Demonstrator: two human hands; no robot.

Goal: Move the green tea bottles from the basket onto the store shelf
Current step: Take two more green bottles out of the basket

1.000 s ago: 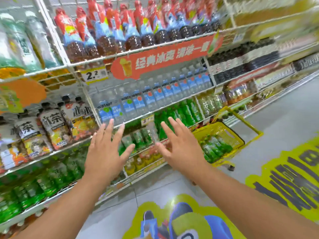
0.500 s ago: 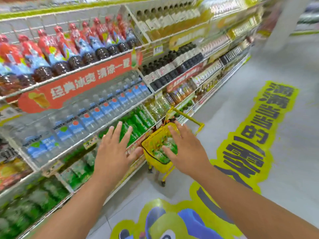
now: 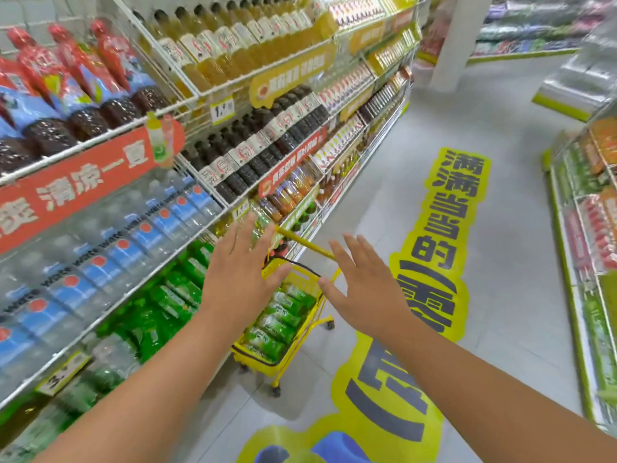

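Above the basket (image 3: 302, 354) rim, both hands (image 3: 242, 272) hover spread, empty.

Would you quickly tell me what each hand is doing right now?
Left hand: open, fingers spread, holding nothing, above the basket.
Right hand: open, fingers spread, holding nothing.

Single head-worn wide-angle view, standing height, pitched forward and down along a store aisle. Store shelf (image 3: 200, 208) runs down the frame's left side, close, receding toward the upper middle; strong barrel distortion bends its edges. Floor (image 3: 521, 228) fills centre-right, a second shelving unit (image 3: 587, 208) clips the right edge. Both forearms enter from the bottom corners; left hand (image 3: 238, 279) and right hand (image 3: 364, 289) sit mid-frame, above the yellow basket (image 3: 263, 362) on the floor by the shelf's lower edge. No second view, so nothing overlaps.
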